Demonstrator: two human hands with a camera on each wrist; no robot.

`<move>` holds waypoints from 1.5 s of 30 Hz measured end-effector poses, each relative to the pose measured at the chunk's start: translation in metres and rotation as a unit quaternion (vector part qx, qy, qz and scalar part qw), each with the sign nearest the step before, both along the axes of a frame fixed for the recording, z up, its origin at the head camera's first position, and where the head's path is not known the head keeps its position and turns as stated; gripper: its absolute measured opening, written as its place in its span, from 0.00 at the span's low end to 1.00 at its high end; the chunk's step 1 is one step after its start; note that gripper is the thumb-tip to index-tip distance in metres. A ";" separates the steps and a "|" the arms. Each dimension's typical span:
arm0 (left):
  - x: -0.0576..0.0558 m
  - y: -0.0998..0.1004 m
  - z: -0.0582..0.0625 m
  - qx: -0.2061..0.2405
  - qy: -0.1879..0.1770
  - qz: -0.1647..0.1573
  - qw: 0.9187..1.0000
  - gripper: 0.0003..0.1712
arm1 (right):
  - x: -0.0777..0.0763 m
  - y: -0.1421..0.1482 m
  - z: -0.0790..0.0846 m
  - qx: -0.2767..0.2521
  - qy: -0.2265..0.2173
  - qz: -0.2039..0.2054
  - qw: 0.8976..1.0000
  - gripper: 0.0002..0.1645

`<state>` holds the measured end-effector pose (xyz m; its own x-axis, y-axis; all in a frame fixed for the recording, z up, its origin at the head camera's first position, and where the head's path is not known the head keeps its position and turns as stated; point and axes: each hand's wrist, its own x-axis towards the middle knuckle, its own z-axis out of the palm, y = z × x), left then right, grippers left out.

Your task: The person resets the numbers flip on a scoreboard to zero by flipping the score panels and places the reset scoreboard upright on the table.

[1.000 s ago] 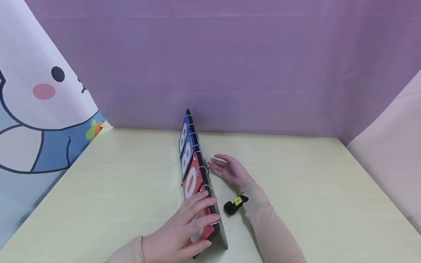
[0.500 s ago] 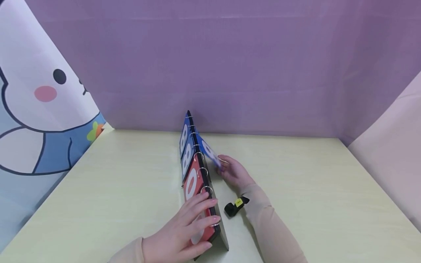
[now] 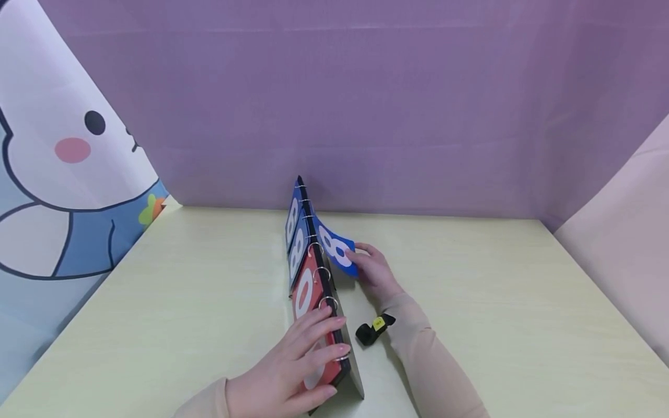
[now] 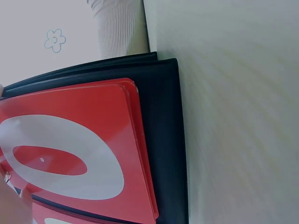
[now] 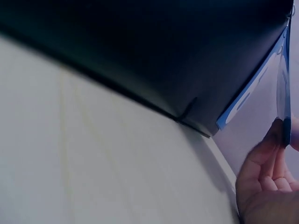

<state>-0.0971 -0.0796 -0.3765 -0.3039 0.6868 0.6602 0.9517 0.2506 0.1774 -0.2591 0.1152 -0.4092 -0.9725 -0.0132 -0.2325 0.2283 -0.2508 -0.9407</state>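
Observation:
A flip scoreboard (image 3: pixel 338 335) stands tent-like on the table, running away from me, with number cards hung on metal rings along its black spine. My left hand (image 3: pixel 282 366) rests over its near end, fingers spread across the spine and over a red card. Another red card (image 3: pixel 304 293), marked 0, and blue cards (image 3: pixel 296 249) marked 8 hang farther along the left face. On the right side, my right hand (image 3: pixel 377 270) pinches the lower edge of a blue card (image 3: pixel 335 245) showing an 8, lifted away from the board and slightly bent. The right wrist view shows fingertips (image 5: pixel 276 128) at that card's edge.
A small black device with a yellow label (image 3: pixel 377 323) is by the right sleeve. The pale table (image 3: pixel 470 278) extends on both sides. Behind it hangs a purple backdrop (image 3: pixel 366 104), with a cartoon-printed cloth (image 3: pixel 57 191) to the left.
My right hand, held loosely beside the board a second ago, has taken hold of a blue card and swung it outward to the right, turning its 8 into view. The left hand stays put.

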 end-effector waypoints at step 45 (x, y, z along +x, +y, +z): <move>0.000 -0.001 0.001 -0.003 0.002 0.002 1.000 0.28 | 0.000 0.002 0.004 0.003 0.040 0.009 0.999 0.22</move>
<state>-0.0971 -0.0802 -0.3758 -0.3031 0.6895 0.6578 0.9517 0.2548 0.1714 -0.2591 0.1174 -0.4050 -0.9876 -0.0287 -0.1541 0.1564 -0.2412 -0.9578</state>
